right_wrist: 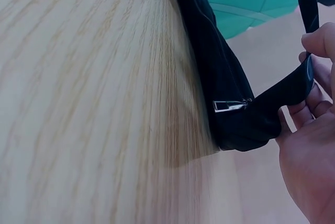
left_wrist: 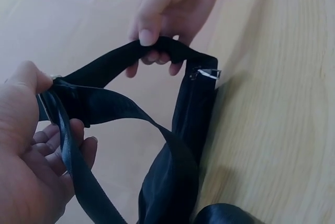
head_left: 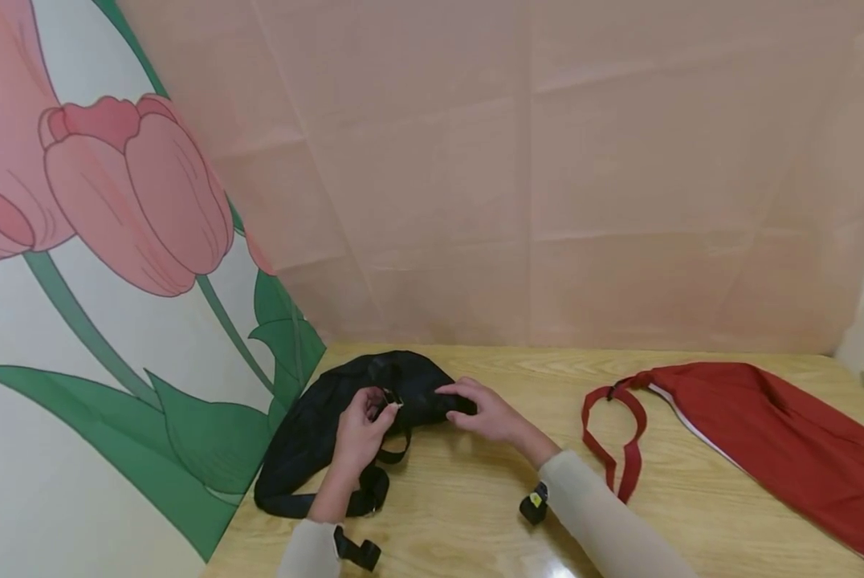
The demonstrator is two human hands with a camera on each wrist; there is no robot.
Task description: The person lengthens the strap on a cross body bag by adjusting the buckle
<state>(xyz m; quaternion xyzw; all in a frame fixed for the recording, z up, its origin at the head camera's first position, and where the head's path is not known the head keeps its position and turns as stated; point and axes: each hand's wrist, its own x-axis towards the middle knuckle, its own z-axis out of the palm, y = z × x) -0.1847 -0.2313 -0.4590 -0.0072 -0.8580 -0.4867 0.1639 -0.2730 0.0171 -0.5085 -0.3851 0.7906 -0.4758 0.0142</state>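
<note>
On the left of the table lies a black bag (head_left: 309,429) with a fabric strap (left_wrist: 112,103) and a silver zipper pull (right_wrist: 228,106) near one end. My left hand (head_left: 360,429) pinches the strap at its metal slider buckle (left_wrist: 46,108), with the thumb on top and the fingers curled below. At the bag's right end, my right hand (head_left: 491,411) holds the strap where it meets the bag, between thumb and fingers. The strap is lifted off the bag's body and arches between the two hands. Another stretch of it hangs down from the buckle.
A red bag (head_left: 772,441) with a looped red strap (head_left: 633,461) lies on the right of the wooden table (head_left: 468,498). Behind stands a pinkish-beige covered wall (head_left: 432,177). A tulip-printed panel (head_left: 136,329) borders the table's left side, close to the black bag.
</note>
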